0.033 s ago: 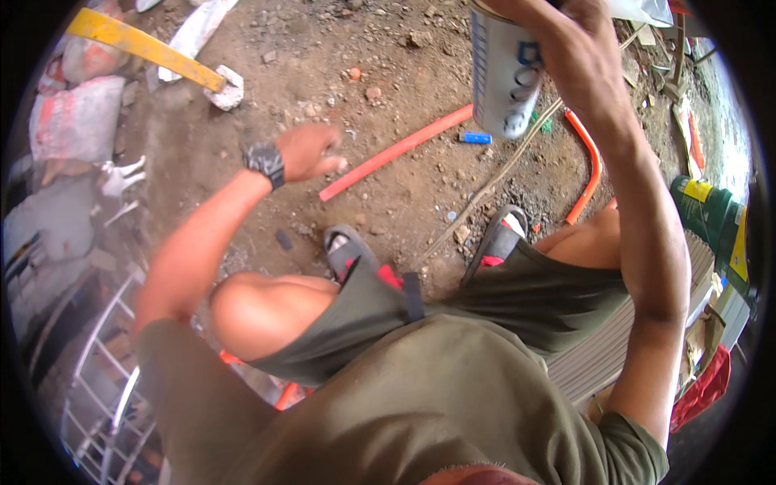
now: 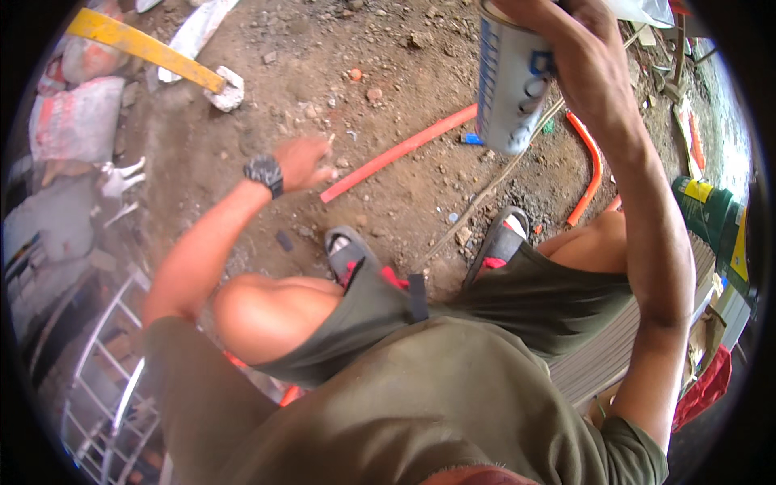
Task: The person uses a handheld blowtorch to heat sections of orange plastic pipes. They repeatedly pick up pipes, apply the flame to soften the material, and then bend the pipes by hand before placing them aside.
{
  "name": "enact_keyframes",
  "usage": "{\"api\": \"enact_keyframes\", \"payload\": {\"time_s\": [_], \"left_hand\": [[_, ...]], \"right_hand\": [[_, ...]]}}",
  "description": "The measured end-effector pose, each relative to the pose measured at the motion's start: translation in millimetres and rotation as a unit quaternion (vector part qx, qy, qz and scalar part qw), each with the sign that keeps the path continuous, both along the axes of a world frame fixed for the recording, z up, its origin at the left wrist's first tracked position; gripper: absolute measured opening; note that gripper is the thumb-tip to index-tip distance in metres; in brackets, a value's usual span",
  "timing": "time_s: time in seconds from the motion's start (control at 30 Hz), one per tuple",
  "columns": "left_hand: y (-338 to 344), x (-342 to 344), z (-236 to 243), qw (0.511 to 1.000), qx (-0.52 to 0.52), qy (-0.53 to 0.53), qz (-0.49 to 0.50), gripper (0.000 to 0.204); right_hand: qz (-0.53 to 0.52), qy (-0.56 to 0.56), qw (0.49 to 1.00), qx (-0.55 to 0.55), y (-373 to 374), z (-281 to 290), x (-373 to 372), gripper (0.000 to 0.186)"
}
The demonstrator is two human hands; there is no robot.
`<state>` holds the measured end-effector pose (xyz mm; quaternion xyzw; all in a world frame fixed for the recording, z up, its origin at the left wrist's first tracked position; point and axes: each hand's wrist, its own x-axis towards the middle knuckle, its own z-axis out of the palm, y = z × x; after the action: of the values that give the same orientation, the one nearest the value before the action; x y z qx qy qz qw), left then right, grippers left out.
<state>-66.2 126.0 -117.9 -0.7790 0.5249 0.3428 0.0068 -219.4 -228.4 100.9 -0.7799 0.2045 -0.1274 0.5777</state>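
My right hand [image 2: 578, 48] is closed around the top of a tall white can [image 2: 515, 89] with blue print, held up at the far right of centre. The can leans slightly, and its top is partly hidden by my fingers. My left hand [image 2: 301, 163], with a dark patterned wristwatch [image 2: 264, 175], hovers over the dirt. Motion blurs it, but the thumb and bent fingers stand apart with nothing visible between them. Closest to it lies a straight orange pipe [image 2: 400, 153], which does not touch the hand.
A bent orange pipe [image 2: 594, 174] and a thin cable [image 2: 477, 202] lie on the dirt floor [image 2: 315, 48]. A yellow bar [image 2: 145, 50] and sacks [image 2: 77, 121] are far left. A metal rack [image 2: 105, 380] stands near left, a green container [image 2: 715, 214] at right.
The can has shifted slightly right and nearer, covering more of the small blue piece on the ground. My left hand has moved a little and looks more blurred.
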Motion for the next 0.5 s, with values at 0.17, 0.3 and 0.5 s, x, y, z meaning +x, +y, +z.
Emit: {"api": "enact_keyframes", "payload": {"time_s": [0.17, 0.3, 0.5], "left_hand": [[56, -40, -84, 0.998, -0.034, -0.017, 0.043, 0.045], [50, -76, -115, 0.995, -0.058, -0.038, 0.068, 0.04], [43, -33, -60, 0.973, -0.127, -0.131, 0.139, 0.043]], "right_hand": [[0.0, -0.053, 0.982, 0.181, 10, -6, -23, 0.03], [0.089, -0.035, 0.988, 0.122, -7, -21, -45, 0.055], [0.131, -0.073, 0.984, 0.094, -34, -14, -54, 0.061]]}}
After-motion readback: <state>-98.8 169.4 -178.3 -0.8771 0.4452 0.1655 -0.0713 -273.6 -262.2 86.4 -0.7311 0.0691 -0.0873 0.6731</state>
